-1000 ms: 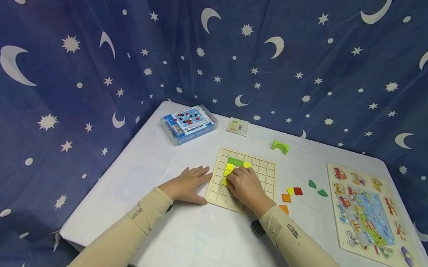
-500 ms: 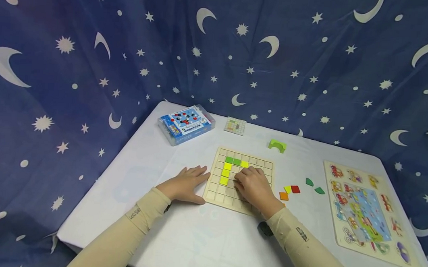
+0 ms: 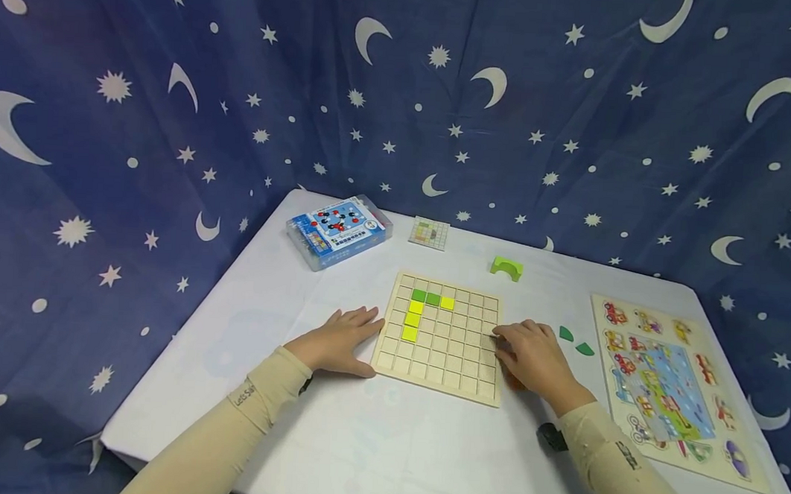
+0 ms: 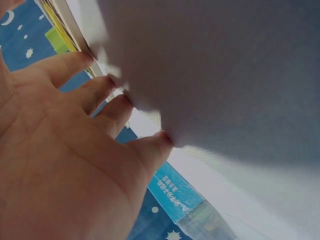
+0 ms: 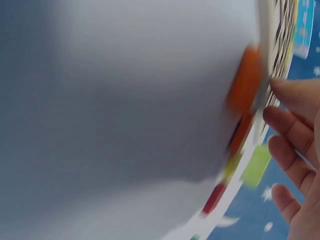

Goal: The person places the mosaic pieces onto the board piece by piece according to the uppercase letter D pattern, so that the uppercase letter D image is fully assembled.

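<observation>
The wooden grid board (image 3: 452,362) carries two green squares (image 3: 426,298), a yellow square (image 3: 447,303) to their right and a column of yellow squares (image 3: 413,319) below. Beside its left edge my left hand (image 3: 335,342) lies with fingers spread, fingertips down on the cloth in the left wrist view. My right hand (image 3: 538,363) hovers at the right edge over loose pieces, its fingers loosely bent with nothing seen between them. In the right wrist view, orange pieces (image 5: 245,82), a yellow piece (image 5: 231,166) and a red piece (image 5: 214,198) lie near the hand (image 5: 300,135).
Behind the board are a blue-labelled box (image 3: 339,231), a small pattern card (image 3: 429,233) and a green arch block (image 3: 506,268). Two dark green pieces (image 3: 585,349) lie right of my right hand, before a picture puzzle board (image 3: 693,464).
My right hand has moved from the middle of the grid to its right edge, uncovering the squares and hiding the loose pieces in the head view. My left hand has stayed beside the board.
</observation>
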Motion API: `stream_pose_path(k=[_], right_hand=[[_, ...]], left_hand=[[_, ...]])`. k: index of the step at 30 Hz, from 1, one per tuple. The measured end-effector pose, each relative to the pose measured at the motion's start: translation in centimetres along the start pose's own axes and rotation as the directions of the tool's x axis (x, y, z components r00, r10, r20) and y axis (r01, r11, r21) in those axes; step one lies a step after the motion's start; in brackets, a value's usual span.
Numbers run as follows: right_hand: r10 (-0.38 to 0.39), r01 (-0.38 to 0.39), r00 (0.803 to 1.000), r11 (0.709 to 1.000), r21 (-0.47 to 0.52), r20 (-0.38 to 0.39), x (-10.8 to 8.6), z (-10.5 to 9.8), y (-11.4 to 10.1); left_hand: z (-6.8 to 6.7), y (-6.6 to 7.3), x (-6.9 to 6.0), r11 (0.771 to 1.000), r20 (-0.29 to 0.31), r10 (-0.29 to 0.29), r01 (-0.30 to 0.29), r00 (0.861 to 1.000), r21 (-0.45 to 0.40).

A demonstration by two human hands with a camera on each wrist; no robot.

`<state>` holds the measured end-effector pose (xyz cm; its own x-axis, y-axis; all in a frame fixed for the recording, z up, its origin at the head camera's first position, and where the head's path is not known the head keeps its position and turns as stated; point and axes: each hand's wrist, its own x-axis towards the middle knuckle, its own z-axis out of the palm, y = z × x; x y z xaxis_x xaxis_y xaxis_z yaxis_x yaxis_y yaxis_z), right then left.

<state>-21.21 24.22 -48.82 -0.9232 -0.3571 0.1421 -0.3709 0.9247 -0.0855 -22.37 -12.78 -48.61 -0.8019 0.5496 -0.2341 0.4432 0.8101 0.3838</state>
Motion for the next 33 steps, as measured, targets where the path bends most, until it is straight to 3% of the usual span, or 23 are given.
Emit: stream_pose_path(k=[7, 13, 26, 33], right_hand=[[0.044, -0.045, 0.996, 0.999, 0.014, 0.076, -2.3, -0.7, 2.8], [0.031, -0.034, 0.996, 0.999, 0.042, 0.081, -3.4, -1.0, 4.1], [-0.039, 0.034, 0.996, 0.997, 0.065, 0.074, -4.0, -0.9, 4.6], [-0.018, 0.015, 0.998, 0.998, 0.063, 0.055, -4.0, -0.6, 4.4]], left_hand=[[0.0, -0.2, 0.1, 1.0, 0.001, -0.004, 0.004, 1.0, 0.001], [0.1, -0.3, 0.3, 1.0, 0.009, -0.004, 0.004, 1.0, 0.001], [-0.1, 0.1, 0.1, 1.0, 0.001, -0.011, 0.011, 1.0, -0.009], [0.0, 0.1, 0.1, 1.0, 0.002, -0.011, 0.011, 1.0, -0.015]])
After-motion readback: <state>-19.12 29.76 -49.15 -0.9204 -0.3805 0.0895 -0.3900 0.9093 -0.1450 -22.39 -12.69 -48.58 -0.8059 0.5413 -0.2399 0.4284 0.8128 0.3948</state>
